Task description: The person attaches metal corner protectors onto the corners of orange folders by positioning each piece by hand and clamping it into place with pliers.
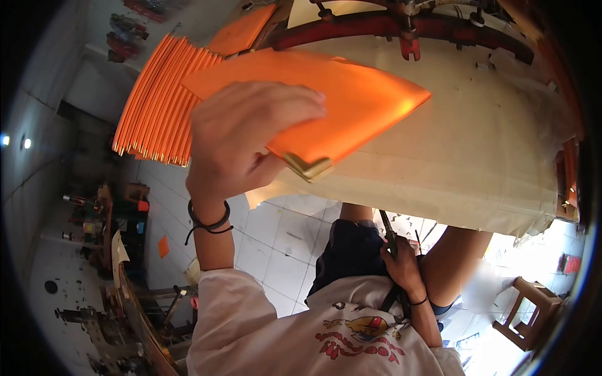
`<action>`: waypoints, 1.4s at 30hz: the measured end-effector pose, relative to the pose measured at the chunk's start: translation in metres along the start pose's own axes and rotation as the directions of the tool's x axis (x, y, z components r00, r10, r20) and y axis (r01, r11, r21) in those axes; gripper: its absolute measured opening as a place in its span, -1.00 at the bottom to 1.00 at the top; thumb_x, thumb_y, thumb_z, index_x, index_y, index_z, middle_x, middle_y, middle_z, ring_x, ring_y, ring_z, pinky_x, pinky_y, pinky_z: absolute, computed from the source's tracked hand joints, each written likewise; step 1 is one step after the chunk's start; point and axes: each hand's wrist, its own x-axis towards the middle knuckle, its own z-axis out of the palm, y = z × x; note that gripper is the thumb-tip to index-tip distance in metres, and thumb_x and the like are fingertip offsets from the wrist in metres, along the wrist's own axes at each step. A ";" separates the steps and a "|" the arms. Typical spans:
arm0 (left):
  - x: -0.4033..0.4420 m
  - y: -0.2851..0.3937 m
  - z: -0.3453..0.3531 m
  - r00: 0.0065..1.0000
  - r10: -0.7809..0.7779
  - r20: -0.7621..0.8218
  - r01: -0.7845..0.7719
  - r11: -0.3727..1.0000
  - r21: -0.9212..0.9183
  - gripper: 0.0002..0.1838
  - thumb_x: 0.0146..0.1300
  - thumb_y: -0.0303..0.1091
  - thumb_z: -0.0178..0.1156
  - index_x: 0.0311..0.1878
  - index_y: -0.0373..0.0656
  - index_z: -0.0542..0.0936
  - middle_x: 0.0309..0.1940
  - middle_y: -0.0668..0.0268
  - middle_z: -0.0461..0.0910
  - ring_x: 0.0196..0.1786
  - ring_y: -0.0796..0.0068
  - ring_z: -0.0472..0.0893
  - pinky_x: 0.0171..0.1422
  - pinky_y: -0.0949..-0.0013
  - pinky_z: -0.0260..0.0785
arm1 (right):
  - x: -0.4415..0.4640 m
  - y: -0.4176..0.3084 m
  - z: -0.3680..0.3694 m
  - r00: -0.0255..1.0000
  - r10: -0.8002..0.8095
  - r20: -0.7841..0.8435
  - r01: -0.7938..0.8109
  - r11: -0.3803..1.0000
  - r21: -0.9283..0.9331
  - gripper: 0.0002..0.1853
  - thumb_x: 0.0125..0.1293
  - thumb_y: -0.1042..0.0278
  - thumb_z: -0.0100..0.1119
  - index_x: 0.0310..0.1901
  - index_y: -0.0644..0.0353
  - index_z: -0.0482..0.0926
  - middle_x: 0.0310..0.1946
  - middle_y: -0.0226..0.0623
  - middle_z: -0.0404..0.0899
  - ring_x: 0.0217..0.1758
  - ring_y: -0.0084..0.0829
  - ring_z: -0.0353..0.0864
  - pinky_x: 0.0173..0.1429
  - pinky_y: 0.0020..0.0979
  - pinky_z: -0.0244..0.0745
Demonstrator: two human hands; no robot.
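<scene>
My left hand (241,135), with a dark band on the wrist, is closed on an orange folder (357,106), raised and tilted above the paper-covered table. The fingers lie over its upper side and the thumb is beneath. A gold metal corner (308,168) sits on the folder's near tip. Low down at my lap, my right hand (403,266) is wrapped round a dark rod-like handle (390,235). The handle's far end goes up toward the table edge, and I cannot make out what it belongs to.
A row of several orange folders (157,103) with gold corners stands at the left. Pale paper covers the table (464,144). A dark red curved metal frame (351,26) spans its far side. A wooden stool (530,313) is at lower right; machinery (103,219) lines the left.
</scene>
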 end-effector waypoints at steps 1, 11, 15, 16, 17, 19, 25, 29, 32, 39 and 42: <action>-0.002 -0.001 0.007 1.000 0.004 0.010 -0.004 1.000 0.005 -0.56 -0.10 -0.41 0.43 -0.04 -0.13 0.68 -0.08 0.30 0.77 -0.09 0.24 0.75 -0.05 0.31 0.56 | 0.000 0.000 0.000 1.000 -0.001 -0.007 0.001 1.000 -0.002 -0.78 0.32 0.43 0.26 -0.07 0.35 0.57 -0.16 0.08 0.62 -0.06 0.07 0.63 0.05 -0.07 0.50; -0.041 -0.025 0.101 0.984 -0.180 0.015 0.180 0.971 -0.159 -0.47 -0.27 -0.54 0.42 -0.08 0.01 0.70 0.00 0.45 0.68 -0.24 0.34 0.57 -0.07 0.28 0.38 | 0.005 0.008 0.006 0.995 0.084 0.059 -0.080 0.995 -0.065 -0.70 0.33 0.40 0.25 0.03 0.37 0.54 -0.01 0.21 0.57 0.10 0.23 0.55 0.16 0.03 0.48; -0.042 -0.036 0.107 0.975 -0.217 0.039 0.220 0.949 -0.226 -0.53 -0.25 -0.47 0.47 -0.13 0.02 0.69 -0.01 0.47 0.66 -0.18 0.35 0.57 -0.02 0.30 0.34 | 0.014 0.002 0.006 0.997 0.046 0.066 -0.034 0.984 -0.173 -0.68 0.34 0.38 0.24 0.03 0.39 0.52 0.01 0.23 0.57 0.12 0.26 0.54 0.20 0.06 0.46; -0.044 -0.038 0.107 0.976 -0.212 0.046 0.217 0.950 -0.226 -0.55 -0.25 -0.45 0.49 -0.15 0.02 0.69 -0.01 0.47 0.65 -0.16 0.36 0.57 -0.01 0.30 0.33 | 0.015 0.000 0.006 0.996 0.039 0.077 -0.022 0.977 -0.212 -0.68 0.34 0.38 0.23 0.04 0.40 0.51 0.02 0.23 0.57 0.12 0.27 0.53 0.21 0.07 0.46; -0.044 -0.038 0.104 0.974 -0.217 0.073 0.228 0.949 -0.219 -0.55 -0.24 -0.44 0.53 -0.15 -0.01 0.70 -0.01 0.42 0.66 -0.12 0.33 0.58 0.00 0.30 0.38 | 0.016 0.000 0.008 0.994 0.058 0.090 -0.037 0.975 -0.221 -0.67 0.34 0.37 0.23 0.04 0.40 0.51 0.03 0.24 0.56 0.12 0.27 0.53 0.21 0.07 0.45; -0.039 -0.038 0.097 0.968 -0.219 0.124 0.241 0.948 -0.208 -0.54 -0.23 -0.43 0.61 -0.15 -0.07 0.70 0.01 0.32 0.68 -0.04 0.27 0.60 0.03 0.30 0.47 | 0.015 0.000 0.010 0.990 0.096 0.107 -0.068 0.969 -0.239 -0.66 0.35 0.37 0.23 0.05 0.40 0.50 0.04 0.25 0.56 0.11 0.27 0.53 0.22 0.07 0.44; -0.056 -0.071 0.095 0.972 -0.166 0.164 0.204 0.944 -0.258 -0.47 -0.23 -0.42 0.64 -0.08 -0.09 0.67 0.12 0.24 0.63 0.10 0.24 0.59 0.15 0.28 0.48 | 0.015 0.005 0.014 0.985 0.139 0.104 -0.116 0.973 -0.202 -0.59 0.38 0.36 0.23 0.17 0.37 0.46 0.05 0.28 0.57 0.19 0.29 0.52 0.25 0.06 0.45; -0.067 -0.084 0.098 0.966 -0.202 0.162 0.242 0.929 -0.281 -0.45 -0.23 -0.42 0.66 -0.07 -0.08 0.65 0.16 0.18 0.61 0.17 0.20 0.59 0.20 0.24 0.48 | 0.018 0.005 0.015 0.980 0.171 0.099 -0.144 0.961 -0.238 -0.61 0.39 0.37 0.22 0.18 0.36 0.51 0.06 0.23 0.59 0.24 0.27 0.51 0.29 0.04 0.44; -0.070 -0.089 0.101 0.970 -0.193 0.148 0.228 0.931 -0.285 -0.44 -0.24 -0.42 0.66 -0.08 -0.08 0.65 0.16 0.15 0.61 0.20 0.17 0.59 0.22 0.22 0.48 | 0.015 0.011 0.018 0.981 0.159 0.114 -0.128 0.962 -0.240 -0.65 0.38 0.40 0.21 0.14 0.35 0.56 0.05 0.19 0.61 0.20 0.23 0.54 0.28 0.02 0.44; -0.071 -0.090 0.103 0.978 -0.172 0.115 0.198 0.938 -0.283 -0.43 -0.27 -0.37 0.67 -0.08 -0.04 0.66 0.15 0.13 0.62 0.18 0.15 0.60 0.20 0.23 0.46 | 0.001 0.039 0.028 0.975 0.071 0.211 0.022 0.913 -0.408 -0.71 0.37 0.41 0.22 0.06 0.34 0.60 -0.05 0.15 0.65 0.06 0.17 0.63 0.18 -0.01 0.53; -0.067 -0.087 0.104 0.982 -0.159 0.098 0.179 0.953 -0.246 -0.42 -0.27 -0.33 0.67 -0.08 -0.04 0.66 0.15 0.14 0.63 0.16 0.16 0.61 0.17 0.23 0.45 | -0.005 0.048 0.032 0.980 0.025 0.198 0.058 0.915 -0.400 -0.73 0.34 0.44 0.21 0.03 0.33 0.63 -0.11 0.11 0.66 -0.01 0.13 0.65 0.13 -0.02 0.55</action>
